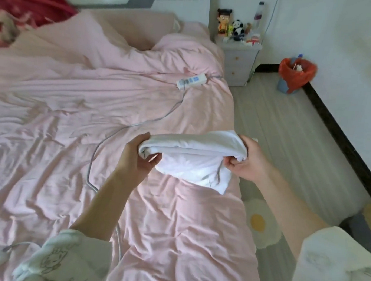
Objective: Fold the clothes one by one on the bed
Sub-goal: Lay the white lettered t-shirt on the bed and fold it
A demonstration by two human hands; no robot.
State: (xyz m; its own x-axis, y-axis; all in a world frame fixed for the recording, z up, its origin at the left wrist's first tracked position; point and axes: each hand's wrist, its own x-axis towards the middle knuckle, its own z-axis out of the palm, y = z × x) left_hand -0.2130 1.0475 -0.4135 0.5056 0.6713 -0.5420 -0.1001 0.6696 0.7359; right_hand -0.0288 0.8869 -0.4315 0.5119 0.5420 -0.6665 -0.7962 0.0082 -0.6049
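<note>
Bed (75, 114) fills the left and centre, covered in a wrinkled pink sheet, pink pillows at the far end. Pale plank floor (291, 131) runs along the right side, dark skirting at the wall. Red blanket or garment (29, 1) bunched at far left by the headboard, partly blurred.

White garment (192, 156), folded into a thick bundle, is held up above the right edge of the bed, near-centre, its lower part hanging down close to the sheet; can't tell if it touches. Left hand (137, 156) grips the bundle's left end, thumb on top, fingers curled under. Right hand (248, 160) grips the right end, fingers curled round the cloth. Both forearms bare, white printed sleeves at the near edge.

White nightstand (239, 62) at far right of the bed, against the wall, topped with small figures incl. a panda toy (238, 29) and a bottle (259, 13). Bin with red liner (295, 73) on the floor right of the nightstand, by the wall. Egg-shaped rug (260, 223) on the floor just beside the bed's near right edge. White power strip (191, 81) lies on the sheet at far right of the bed; its grey cable (104, 140) trails across the sheet toward the near edge.
</note>
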